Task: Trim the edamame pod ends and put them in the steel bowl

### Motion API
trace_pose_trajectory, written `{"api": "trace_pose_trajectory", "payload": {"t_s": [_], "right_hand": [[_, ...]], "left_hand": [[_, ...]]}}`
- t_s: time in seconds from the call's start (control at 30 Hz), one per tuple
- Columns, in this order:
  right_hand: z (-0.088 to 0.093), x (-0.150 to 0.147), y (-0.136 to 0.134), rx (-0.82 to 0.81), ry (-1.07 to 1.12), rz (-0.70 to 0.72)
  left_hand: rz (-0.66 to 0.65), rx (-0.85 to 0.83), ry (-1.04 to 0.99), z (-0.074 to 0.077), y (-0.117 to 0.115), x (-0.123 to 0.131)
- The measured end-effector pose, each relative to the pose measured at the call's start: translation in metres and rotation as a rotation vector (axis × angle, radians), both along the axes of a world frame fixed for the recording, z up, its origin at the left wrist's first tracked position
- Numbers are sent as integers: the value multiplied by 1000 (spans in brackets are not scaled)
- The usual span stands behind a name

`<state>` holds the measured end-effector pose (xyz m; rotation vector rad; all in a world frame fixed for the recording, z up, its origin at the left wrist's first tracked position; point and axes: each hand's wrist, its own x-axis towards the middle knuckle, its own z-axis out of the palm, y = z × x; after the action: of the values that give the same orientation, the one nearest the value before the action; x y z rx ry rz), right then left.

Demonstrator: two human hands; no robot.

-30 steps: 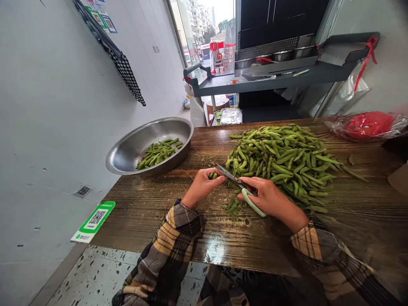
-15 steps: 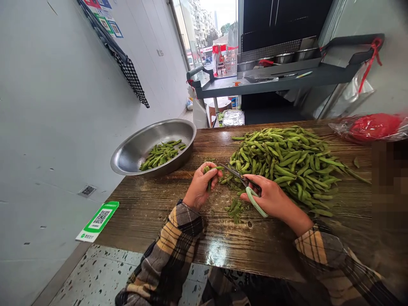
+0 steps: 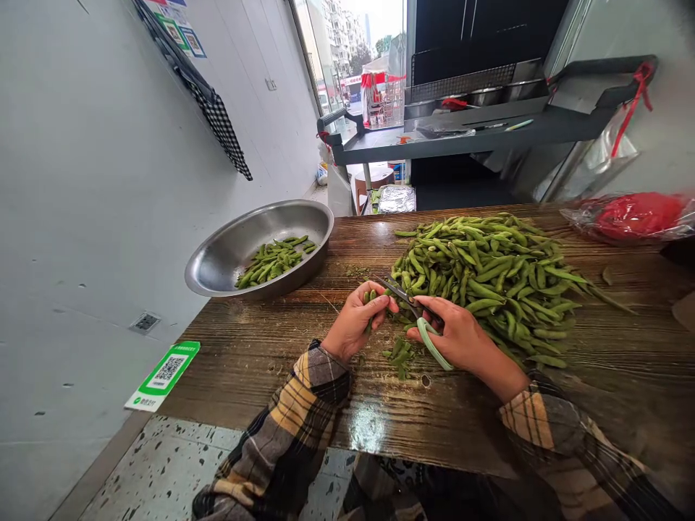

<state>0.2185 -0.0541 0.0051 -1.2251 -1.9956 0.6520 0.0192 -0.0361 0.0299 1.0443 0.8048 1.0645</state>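
Note:
My left hand (image 3: 361,318) is closed around edamame pods (image 3: 370,297), whose green tips show between the fingers. Green-handled scissors (image 3: 431,346) are gripped in my right hand (image 3: 459,339); their dark blades point up and left, close to the left fingertips. Behind and to the right of the scissors lies a big heap of edamame pods (image 3: 489,278). Below the blades is a small pile of trimmed green bits (image 3: 400,357) on the wooden table (image 3: 244,369). To the left stands a steel basin (image 3: 209,271) with some pods (image 3: 274,260) in it.
A green QR-code card (image 3: 166,375) lies at the table's left edge. Red stuff in a clear plastic bag (image 3: 633,217) sits at the back right. Beyond the table stands a grey cart (image 3: 391,148) with metal containers. A wall (image 3: 108,217) rises on the left.
My left hand has shifted slightly right, nearer the scissors. The scissors and my right hand have barely moved.

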Motion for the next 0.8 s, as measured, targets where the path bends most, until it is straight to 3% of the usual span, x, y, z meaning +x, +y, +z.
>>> {"api": "trace_pose_trajectory", "payload": {"t_s": [0.33,0.57,0.67,0.8], "right_hand": [[-1,1,1,13,9,3],[1,3,3,19,54,-107],[0,3,3,10,52,-102],[-1,2,3,27,47,-75]], "left_hand": [[162,-10,-42,-1,9,-9],[282,-121,-123,-2,22,-30],[287,-40,84,-10,25,-31],[309,316,756,-23,28,-28]]}}
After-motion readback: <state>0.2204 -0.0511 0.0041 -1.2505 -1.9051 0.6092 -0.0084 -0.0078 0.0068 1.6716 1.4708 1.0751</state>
